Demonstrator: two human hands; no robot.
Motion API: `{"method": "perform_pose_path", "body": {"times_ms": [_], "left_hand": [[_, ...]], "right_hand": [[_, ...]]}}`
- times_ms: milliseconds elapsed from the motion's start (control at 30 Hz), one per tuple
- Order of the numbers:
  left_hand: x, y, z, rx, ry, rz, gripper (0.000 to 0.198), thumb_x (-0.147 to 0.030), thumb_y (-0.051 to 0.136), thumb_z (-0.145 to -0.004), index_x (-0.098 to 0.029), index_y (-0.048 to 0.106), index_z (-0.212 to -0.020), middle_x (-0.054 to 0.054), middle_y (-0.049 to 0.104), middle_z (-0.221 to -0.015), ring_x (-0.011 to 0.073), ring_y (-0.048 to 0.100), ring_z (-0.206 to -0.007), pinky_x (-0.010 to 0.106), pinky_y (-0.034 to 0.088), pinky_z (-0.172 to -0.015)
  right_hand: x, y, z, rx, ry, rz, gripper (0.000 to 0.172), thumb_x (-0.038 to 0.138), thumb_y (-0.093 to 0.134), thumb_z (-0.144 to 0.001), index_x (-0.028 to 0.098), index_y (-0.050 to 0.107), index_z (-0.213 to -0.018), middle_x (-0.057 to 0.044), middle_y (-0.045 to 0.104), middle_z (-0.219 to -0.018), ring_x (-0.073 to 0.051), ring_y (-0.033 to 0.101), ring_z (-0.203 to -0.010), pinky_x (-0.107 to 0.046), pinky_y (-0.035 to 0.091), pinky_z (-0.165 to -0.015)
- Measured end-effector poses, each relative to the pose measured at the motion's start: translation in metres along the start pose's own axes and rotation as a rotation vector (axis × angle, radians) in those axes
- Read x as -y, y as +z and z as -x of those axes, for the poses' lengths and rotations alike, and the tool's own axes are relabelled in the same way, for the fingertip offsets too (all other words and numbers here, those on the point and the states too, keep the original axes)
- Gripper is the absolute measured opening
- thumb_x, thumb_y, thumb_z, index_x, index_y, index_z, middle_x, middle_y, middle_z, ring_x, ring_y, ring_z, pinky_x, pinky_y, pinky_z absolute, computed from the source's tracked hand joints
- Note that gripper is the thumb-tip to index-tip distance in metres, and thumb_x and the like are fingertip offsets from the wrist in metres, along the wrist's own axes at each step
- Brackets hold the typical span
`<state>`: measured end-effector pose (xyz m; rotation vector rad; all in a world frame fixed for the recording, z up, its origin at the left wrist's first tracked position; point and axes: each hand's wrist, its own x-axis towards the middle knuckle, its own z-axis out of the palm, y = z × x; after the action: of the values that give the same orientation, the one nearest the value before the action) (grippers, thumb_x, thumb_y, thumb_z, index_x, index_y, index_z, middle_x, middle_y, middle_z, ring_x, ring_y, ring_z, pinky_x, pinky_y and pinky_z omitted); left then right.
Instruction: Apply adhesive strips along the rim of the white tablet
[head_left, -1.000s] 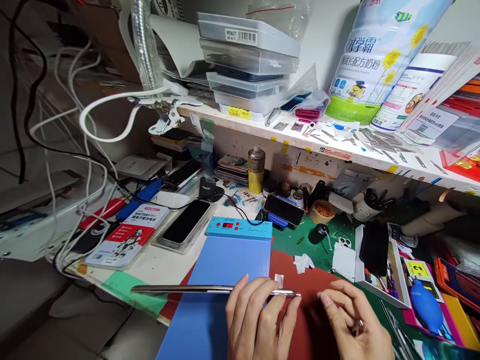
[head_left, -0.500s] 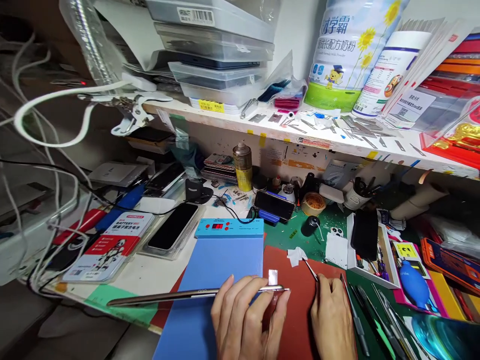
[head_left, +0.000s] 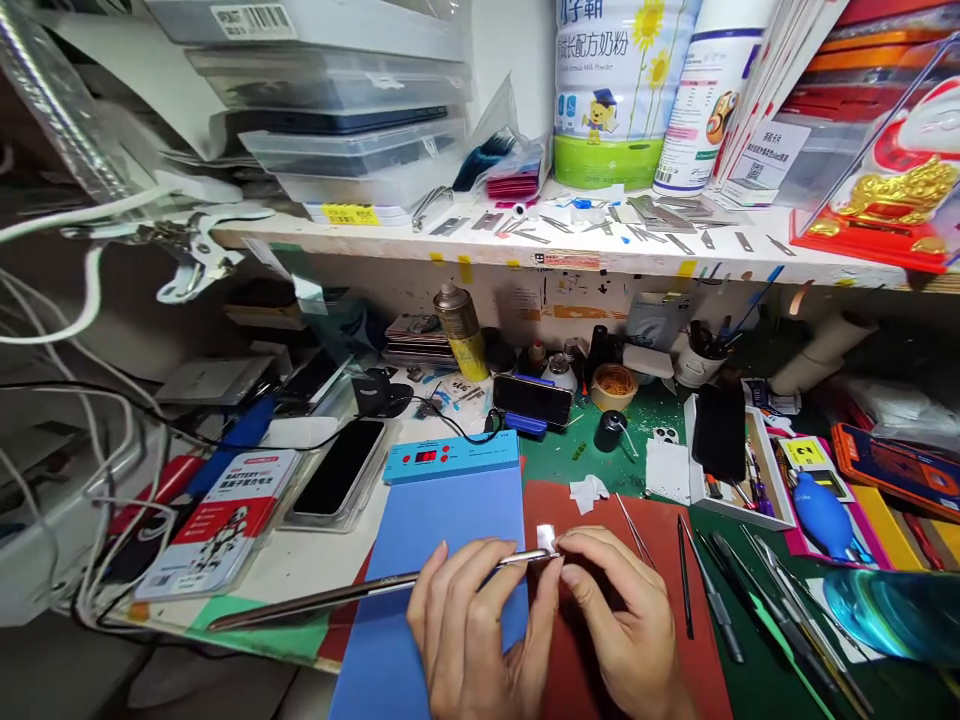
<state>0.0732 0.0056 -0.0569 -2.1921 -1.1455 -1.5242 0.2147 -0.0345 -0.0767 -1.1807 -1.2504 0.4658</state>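
Note:
My left hand (head_left: 480, 625) is wrapped round the right end of a thin, phone-like device (head_left: 315, 600), seen edge-on, reaching far left over the blue heating mat (head_left: 442, 510). My right hand (head_left: 626, 615) meets it at that end, thumb and forefinger pinched together by the device's tip; what they grip is too small to make out. A small shiny silver tab (head_left: 545, 538) stands just behind the fingertips. Metal tweezers (head_left: 634, 525) lie behind my right hand, their rear part hidden by it. A crumpled white tissue (head_left: 589, 493) rests on the brown mat (head_left: 551, 495).
Right of my hands lie a black rod (head_left: 685, 580), a grey pen-like tool (head_left: 721, 600) and several other tools. A blue air blower (head_left: 821, 515) is farther right. Behind stand a propped phone (head_left: 531, 400) and a spray can (head_left: 461, 330); above runs a cluttered shelf (head_left: 420, 243).
My right hand has moved left from the tweezers by the tissue to the device's end, beside my left fingers. The whole view has shifted as my head turned.

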Motion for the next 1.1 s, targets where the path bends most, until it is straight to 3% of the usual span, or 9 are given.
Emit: {"method": "perform_pose_path", "body": {"times_ms": [267,467,633,833,1100], "left_hand": [[-0.001,0.001,0.005,-0.003,-0.054,-0.013,0.019,-0.012,0.089,-0.1,-0.016,0.072,-0.108,0.007,0.081,-0.104,0.0182,0.078,-0.102,0.043,0.053,-0.124],[0.001,0.0,0.006,-0.021,-0.062,0.001,0.011,-0.007,0.079,-0.102,-0.014,0.075,-0.108,0.008,0.081,-0.105,0.0184,0.078,-0.105,0.043,0.053,-0.126],[0.004,-0.007,0.007,0.047,-0.049,0.016,0.023,0.002,0.067,-0.1,-0.015,0.077,-0.111,0.008,0.083,-0.108,0.0179,0.08,-0.108,0.043,0.054,-0.127],[0.002,-0.003,0.01,-0.041,-0.093,0.027,0.022,-0.002,0.065,-0.102,-0.019,0.078,-0.109,0.005,0.084,-0.107,0.0193,0.081,-0.102,0.047,0.058,-0.121],[0.003,-0.002,0.011,-0.034,-0.094,0.028,0.022,-0.004,0.066,-0.103,-0.02,0.079,-0.111,0.005,0.084,-0.107,0.0195,0.082,-0.102,0.047,0.058,-0.121]], "right_hand": [[-0.006,0.007,-0.004,-0.039,-0.035,-0.087,0.029,0.007,0.074,-0.104,0.029,0.09,-0.114,-0.001,0.087,-0.097,-0.014,0.086,-0.087,-0.017,0.069,-0.083],[-0.007,0.015,-0.001,-0.095,-0.058,-0.11,0.033,0.004,0.076,-0.102,0.029,0.091,-0.117,-0.001,0.087,-0.095,-0.015,0.086,-0.083,-0.018,0.069,-0.078],[-0.008,0.019,0.005,-0.146,-0.096,-0.07,0.04,0.001,0.076,-0.101,0.031,0.09,-0.123,0.0,0.089,-0.099,-0.015,0.087,-0.083,-0.018,0.07,-0.077],[-0.009,0.019,0.004,-0.136,-0.078,-0.082,0.037,0.001,0.076,-0.101,0.029,0.091,-0.119,0.0,0.09,-0.099,-0.016,0.087,-0.084,-0.019,0.071,-0.078],[-0.01,0.017,-0.001,-0.099,-0.057,-0.146,0.035,0.002,0.078,-0.101,0.03,0.092,-0.117,-0.001,0.089,-0.096,-0.016,0.087,-0.079,-0.019,0.071,-0.075]]}}
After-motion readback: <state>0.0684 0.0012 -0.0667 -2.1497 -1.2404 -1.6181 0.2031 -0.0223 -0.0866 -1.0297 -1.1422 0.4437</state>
